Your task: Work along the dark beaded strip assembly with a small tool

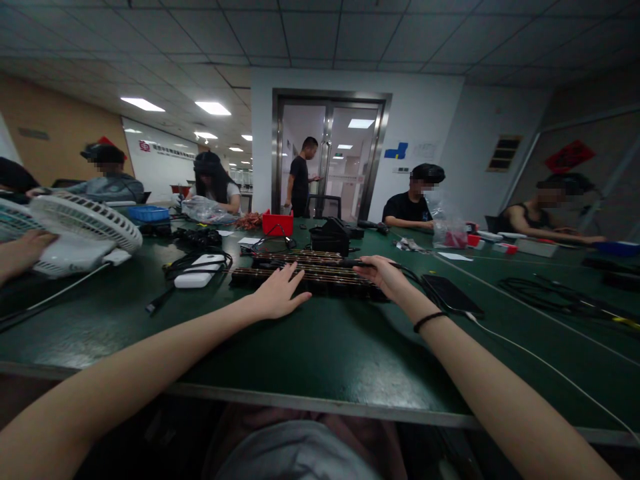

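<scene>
Thin wires (320,271) with light spots along them stretch side by side over a dark holder (240,281) on the green table. At their left end rests my left hand (280,292), palm down with its fingers spread, touching or just above the nearest wires. At the right end, my right hand (384,276) has its thumb and fingers closed round a dark, slim piece (354,264) that looks like a cable end. A black cable (411,273) runs from beside that hand toward the right. My fingers hide part of what is held.
Left of the wires lie a white power bank (200,272) and coiled black cables (173,267). Another person's hand (27,252) touches a white fan (87,230). A phone (453,295) is by my right wrist. Behind stand a black box (330,237) and red bin (277,223). Several people sit around.
</scene>
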`<state>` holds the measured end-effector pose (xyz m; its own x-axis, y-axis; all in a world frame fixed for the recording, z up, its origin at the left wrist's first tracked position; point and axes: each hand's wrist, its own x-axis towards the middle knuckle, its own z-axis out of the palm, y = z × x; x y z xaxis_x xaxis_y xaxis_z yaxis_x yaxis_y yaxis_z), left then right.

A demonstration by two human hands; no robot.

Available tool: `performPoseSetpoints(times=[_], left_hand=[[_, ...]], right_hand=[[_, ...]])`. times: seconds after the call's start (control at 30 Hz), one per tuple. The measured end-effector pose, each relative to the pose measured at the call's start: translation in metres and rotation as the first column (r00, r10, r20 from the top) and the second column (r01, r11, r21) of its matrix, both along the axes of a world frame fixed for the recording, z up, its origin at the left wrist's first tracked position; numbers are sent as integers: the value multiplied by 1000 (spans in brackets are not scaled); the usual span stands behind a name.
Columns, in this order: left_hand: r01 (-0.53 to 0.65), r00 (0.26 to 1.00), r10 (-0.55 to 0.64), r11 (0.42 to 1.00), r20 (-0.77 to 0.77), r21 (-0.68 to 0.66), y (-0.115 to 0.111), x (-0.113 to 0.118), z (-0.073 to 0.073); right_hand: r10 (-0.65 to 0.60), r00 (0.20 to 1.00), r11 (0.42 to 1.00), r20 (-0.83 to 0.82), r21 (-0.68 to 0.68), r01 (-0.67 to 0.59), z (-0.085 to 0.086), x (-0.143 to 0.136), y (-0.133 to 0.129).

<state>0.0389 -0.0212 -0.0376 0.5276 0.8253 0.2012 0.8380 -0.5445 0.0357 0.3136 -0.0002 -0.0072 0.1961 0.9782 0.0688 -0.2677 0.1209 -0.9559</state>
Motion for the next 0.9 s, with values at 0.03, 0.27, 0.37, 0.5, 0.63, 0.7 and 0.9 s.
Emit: performPoseSetpoints(times=[0.03, 0.27, 0.37, 0.5, 0.63, 0.7, 0.9], left_hand=[[-2, 1000, 2, 1000, -2, 2, 0, 0, 0], [14, 1000, -14, 1000, 27, 11, 4, -2, -4], [14, 1000, -14, 1000, 25, 3, 3, -2, -3], [-5, 1000, 5, 1000, 4, -4, 1, 0, -1], [1, 1000, -1, 1000, 12, 21, 1, 0, -2], [2, 1000, -3, 1000, 11, 24, 1, 0, -3], [-7, 1000, 6, 1000, 21, 6, 0, 0, -1]], right_hand=[[-3, 1000, 1000, -2, -2, 3, 0, 0, 0], [10, 1000, 1000, -9, 10, -10, -2, 3, 3], [8, 1000, 1000, -8, 13, -8, -2, 3, 4], [4, 1000, 1000, -9, 12, -4, -3, 3, 4], [19, 1000, 1000, -7, 16, -19, -3, 4, 4], [27, 1000, 999, -7, 18, -27, -4, 5, 5], [40, 999, 999, -3, 20, -40, -3, 6, 5]])
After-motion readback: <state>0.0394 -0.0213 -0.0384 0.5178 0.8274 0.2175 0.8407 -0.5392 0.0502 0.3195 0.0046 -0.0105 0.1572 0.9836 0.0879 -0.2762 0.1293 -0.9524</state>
